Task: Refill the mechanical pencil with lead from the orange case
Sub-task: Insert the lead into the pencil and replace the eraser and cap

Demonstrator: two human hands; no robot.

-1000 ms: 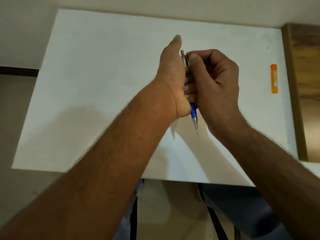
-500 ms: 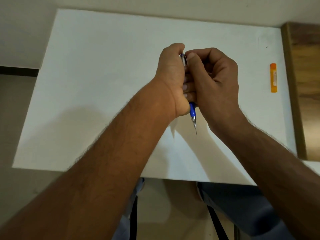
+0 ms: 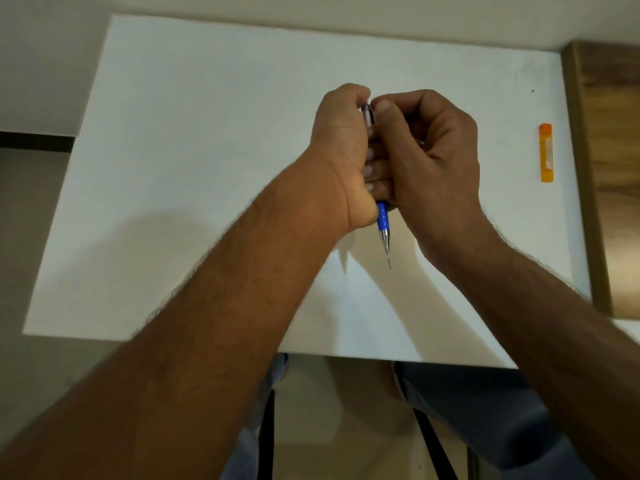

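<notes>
A blue mechanical pencil (image 3: 383,220) with a silver tip points down toward me above the white table (image 3: 207,150). My left hand (image 3: 341,147) is wrapped around its barrel, thumb curled over the silver top end. My right hand (image 3: 429,157) presses against the left, its thumb and fingers closed on the pencil's upper part. Most of the barrel is hidden between the two hands. The orange lead case (image 3: 546,152) lies flat on the table far to the right, apart from both hands.
A wooden surface (image 3: 609,168) borders the table's right edge, just beyond the orange case. Below the table's near edge I see the person's legs in blue trousers (image 3: 485,410) and dark chair legs.
My left thumb, raised straight a second ago, has folded down over the pencil's top end. Both hands stay in place with the pencil.
</notes>
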